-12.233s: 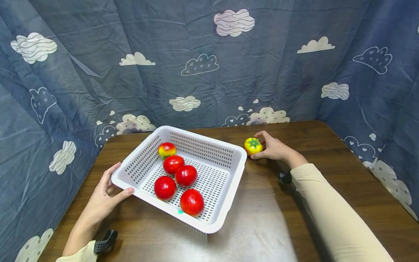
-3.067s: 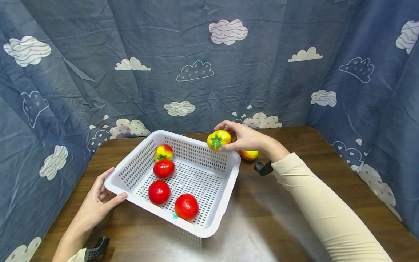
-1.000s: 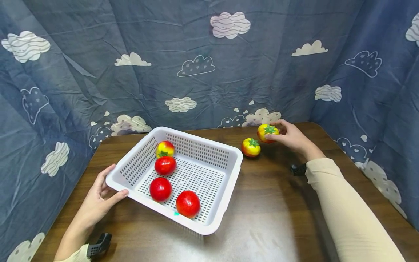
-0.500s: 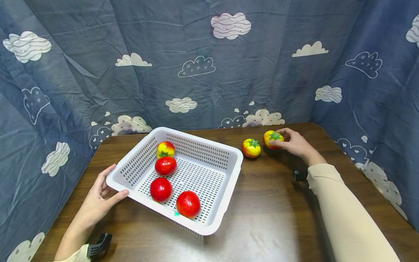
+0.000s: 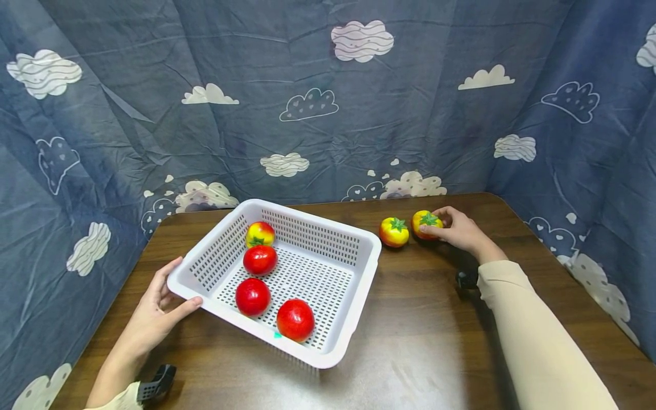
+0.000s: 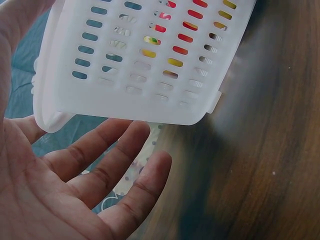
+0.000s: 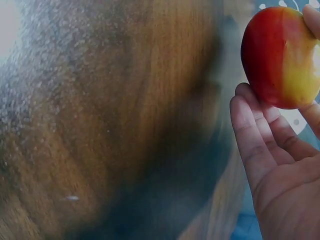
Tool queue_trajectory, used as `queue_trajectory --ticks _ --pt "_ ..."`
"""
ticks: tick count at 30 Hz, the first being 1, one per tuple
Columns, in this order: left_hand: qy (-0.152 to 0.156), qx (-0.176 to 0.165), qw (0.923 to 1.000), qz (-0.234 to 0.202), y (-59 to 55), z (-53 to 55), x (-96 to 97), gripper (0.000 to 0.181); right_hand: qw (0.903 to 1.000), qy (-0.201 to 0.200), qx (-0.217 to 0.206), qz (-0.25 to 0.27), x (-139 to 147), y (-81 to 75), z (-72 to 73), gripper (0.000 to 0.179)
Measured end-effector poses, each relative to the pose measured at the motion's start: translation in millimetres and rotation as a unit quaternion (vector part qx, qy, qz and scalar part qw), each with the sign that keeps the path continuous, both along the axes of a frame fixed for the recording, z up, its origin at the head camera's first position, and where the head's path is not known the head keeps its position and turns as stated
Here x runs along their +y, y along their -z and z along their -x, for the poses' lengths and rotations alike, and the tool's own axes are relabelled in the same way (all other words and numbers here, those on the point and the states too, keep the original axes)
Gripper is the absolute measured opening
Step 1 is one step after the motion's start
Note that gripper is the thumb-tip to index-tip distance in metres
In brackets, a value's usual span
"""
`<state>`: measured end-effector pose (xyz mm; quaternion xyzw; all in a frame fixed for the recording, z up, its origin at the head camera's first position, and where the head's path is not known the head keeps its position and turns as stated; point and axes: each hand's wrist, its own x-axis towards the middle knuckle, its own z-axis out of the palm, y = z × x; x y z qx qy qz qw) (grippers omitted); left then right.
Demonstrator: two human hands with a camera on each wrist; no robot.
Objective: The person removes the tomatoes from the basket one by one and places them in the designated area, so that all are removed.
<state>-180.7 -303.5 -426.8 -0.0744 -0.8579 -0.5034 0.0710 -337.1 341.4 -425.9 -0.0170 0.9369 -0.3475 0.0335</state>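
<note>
right hand gripping yellow-red fruit, left hand holding basket

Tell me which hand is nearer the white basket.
Left. The left hand holds the corner of the white basket; the right hand is apart from it, off its right side, holding a yellow-and-red tomato.

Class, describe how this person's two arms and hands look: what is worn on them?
The right sleeve is plain pale cream, reaching close to the wrist; only the end of the matching left sleeve shows. A small black device sits at each wrist, left device and right device. The left hand and right hand are bare, with no glove visible.
</note>
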Motion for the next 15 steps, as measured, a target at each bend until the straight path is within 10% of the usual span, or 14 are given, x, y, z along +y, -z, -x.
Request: queue_trajectory --ticks 15 --pt "-0.002 -0.001 1.0000 0.003 0.1 0.0 -0.2 0.093 0.9999 -0.007 -0.013 -0.008 -4.8 -1.0 -3.0 0.080"
